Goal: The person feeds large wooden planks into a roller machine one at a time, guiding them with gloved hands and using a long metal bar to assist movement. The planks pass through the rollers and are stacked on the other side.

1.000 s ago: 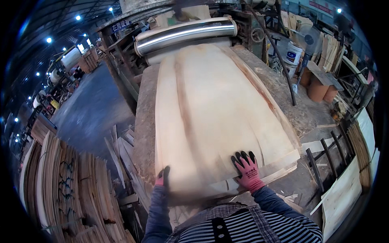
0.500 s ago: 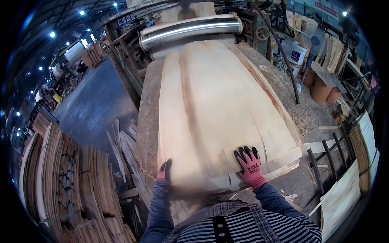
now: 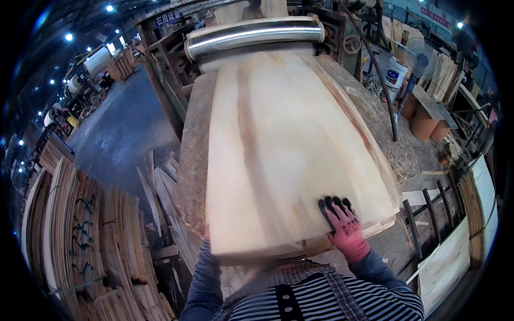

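A large pale veneer sheet (image 3: 294, 134) with brown streaks lies in front of me, on top of other sheets whose edges show at the near right. It reaches from my body to a shiny metal roller (image 3: 254, 38). My right hand (image 3: 347, 227), in a pink glove with black fingertips, rests on the sheet near its close right corner, fingers stretched out. At the near left corner, only a sliver of my gloved left hand (image 3: 207, 231) shows beside the sheet's edge. The sheet hides its fingers, so their grip cannot be made out.
Bundled veneer stacks (image 3: 91, 241) stand at the lower left. A worn table surface (image 3: 195, 155) borders the sheet. Dark metal bars (image 3: 431, 214) and a leaning pale sheet (image 3: 444, 267) are at the right. Farther right are a white bucket (image 3: 395, 74) and a fan (image 3: 421, 60).
The sheet's near left corner has shifted toward me and now covers my left hand's fingers. My right hand has moved slightly right, and the near edge of the sheet lies differently.
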Action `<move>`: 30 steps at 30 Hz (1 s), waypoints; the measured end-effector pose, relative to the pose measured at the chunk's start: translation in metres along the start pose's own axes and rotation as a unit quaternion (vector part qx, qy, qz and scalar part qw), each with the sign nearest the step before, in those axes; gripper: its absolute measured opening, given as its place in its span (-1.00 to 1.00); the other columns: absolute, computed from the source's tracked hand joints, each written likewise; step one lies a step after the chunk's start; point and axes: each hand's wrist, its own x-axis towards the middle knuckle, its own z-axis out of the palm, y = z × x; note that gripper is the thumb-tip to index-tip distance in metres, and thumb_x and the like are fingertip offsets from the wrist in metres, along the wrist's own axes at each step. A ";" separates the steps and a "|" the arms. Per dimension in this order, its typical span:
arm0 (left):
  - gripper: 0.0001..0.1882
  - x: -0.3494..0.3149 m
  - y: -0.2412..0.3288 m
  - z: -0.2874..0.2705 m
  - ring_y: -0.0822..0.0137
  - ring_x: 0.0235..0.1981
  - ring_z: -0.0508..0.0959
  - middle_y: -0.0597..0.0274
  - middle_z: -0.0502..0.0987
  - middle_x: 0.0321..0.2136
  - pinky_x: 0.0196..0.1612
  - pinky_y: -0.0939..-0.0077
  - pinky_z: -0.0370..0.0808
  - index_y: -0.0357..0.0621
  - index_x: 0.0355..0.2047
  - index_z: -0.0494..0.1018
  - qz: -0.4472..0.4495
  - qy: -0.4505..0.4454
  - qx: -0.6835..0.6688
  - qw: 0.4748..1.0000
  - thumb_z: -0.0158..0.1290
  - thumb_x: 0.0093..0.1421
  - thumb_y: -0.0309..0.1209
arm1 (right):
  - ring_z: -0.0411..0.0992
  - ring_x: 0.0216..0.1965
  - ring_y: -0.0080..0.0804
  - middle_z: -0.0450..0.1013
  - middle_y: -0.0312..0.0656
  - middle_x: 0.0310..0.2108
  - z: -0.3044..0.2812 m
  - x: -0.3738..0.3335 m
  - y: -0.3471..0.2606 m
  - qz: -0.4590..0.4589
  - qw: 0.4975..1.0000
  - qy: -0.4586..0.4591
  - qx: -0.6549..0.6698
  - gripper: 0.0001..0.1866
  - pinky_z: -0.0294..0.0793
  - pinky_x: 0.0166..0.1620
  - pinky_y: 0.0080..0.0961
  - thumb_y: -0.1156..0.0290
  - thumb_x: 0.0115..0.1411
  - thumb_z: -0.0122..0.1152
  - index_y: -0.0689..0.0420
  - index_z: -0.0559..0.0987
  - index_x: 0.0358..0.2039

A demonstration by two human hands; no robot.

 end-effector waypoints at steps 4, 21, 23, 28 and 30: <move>-0.63 0.004 -0.026 0.002 0.38 -0.33 0.48 0.17 0.52 -0.38 -0.21 0.57 0.38 -0.32 -0.33 0.45 -0.062 0.064 -0.068 0.994 -0.19 0.19 -0.23 | 0.24 -0.05 -0.05 0.20 -0.07 0.01 0.025 0.063 0.012 -0.043 0.996 0.080 0.000 -0.28 0.17 0.03 -0.18 0.32 -0.21 0.23 -0.01 0.23 0.05; -0.66 0.001 0.066 0.011 0.44 -0.44 0.50 0.19 0.54 -0.47 -0.32 0.61 0.39 -0.31 -0.44 0.51 -0.115 0.079 -0.153 0.978 -0.12 0.17 -0.27 | 0.05 0.09 -0.16 0.13 -0.20 0.06 0.104 0.157 0.024 0.006 0.998 -0.024 -0.050 -0.33 -0.10 0.17 -0.19 0.14 -0.15 0.19 -0.09 0.24 0.04; -0.61 -0.001 0.067 0.012 0.44 -0.41 0.49 0.19 0.54 -0.45 -0.29 0.61 0.38 -0.29 -0.42 0.50 -0.133 0.064 -0.143 0.979 -0.16 0.18 -0.20 | 0.06 0.08 -0.17 0.13 -0.20 0.05 0.105 0.156 0.024 -0.002 0.999 -0.009 -0.052 -0.33 -0.10 0.16 -0.19 0.13 -0.16 0.20 -0.10 0.26 0.03; -0.48 0.000 0.068 0.006 0.45 -0.36 0.46 0.21 0.53 -0.40 -0.25 0.61 0.35 -0.26 -0.35 0.48 -0.159 0.042 -0.039 0.986 -0.24 0.18 -0.02 | 0.06 0.08 -0.20 0.14 -0.17 0.04 0.102 0.158 0.025 -0.032 0.997 0.031 -0.062 -0.34 -0.11 0.16 -0.12 0.13 -0.18 0.21 -0.05 0.29 0.01; -0.47 0.001 0.063 0.006 0.45 -0.36 0.46 0.21 0.53 -0.40 -0.25 0.61 0.35 -0.26 -0.35 0.48 -0.140 0.039 -0.057 0.988 -0.24 0.18 -0.01 | 0.06 0.08 -0.19 0.15 -0.16 0.03 0.098 0.160 0.023 -0.032 0.997 0.035 -0.061 -0.33 -0.13 0.16 -0.09 0.13 -0.19 0.21 -0.04 0.29 0.00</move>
